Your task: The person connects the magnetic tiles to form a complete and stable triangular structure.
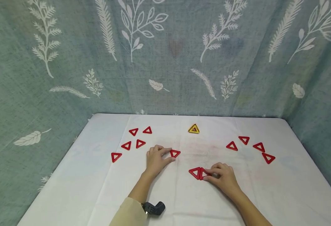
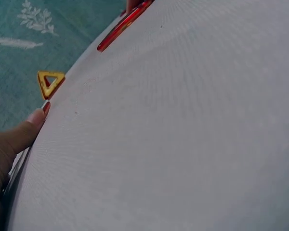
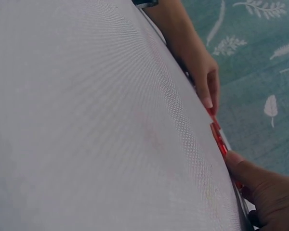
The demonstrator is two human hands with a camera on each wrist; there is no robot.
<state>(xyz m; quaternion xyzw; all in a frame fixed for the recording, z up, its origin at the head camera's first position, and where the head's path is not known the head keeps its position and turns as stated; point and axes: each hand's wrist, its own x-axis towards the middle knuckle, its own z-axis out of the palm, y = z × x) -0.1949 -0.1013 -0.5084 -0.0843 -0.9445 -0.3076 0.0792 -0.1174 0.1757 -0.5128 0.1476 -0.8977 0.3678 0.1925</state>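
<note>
While both hands are at pieces on the white table [image 1: 77, 188], red triangles [image 1: 116, 153]: twelve, hollow frames, sides roughly equal, so no long axis to any single one.
Left cluster [image 1: 126, 148]: five, set in from the far-left corner, scattered loosely towards the left edge, tips at mixed angles.
Right cluster [image 1: 232, 149]: four, in from the right edge, strung in a bent row; the two outermost touch or nearly touch at corners.
Left hand [image 1: 156, 159]: one; thumb and forefinger pinch the left-held triangle [image 1: 175, 151] by its left side, mid-table; one tip towards the near edge.
Right hand [image 1: 224, 177]: one; thumb and forefinger pinch the right-held triangle [image 1: 201, 173], nearer the near edge; tip towards the right edge.
Its neighbour [image 1: 193, 175]: one, side against side with it, tip towards the left edge; the pair's long axis runs left to right.
Yellow triangle [image 1: 194, 131]: one visible, near the middle of the far edge, tip towards that edge; whether stacked, cannot tell.
Backdrop [image 1: 176, 88]: leaf-patterned green cloth, beyond the far edge.
</note>
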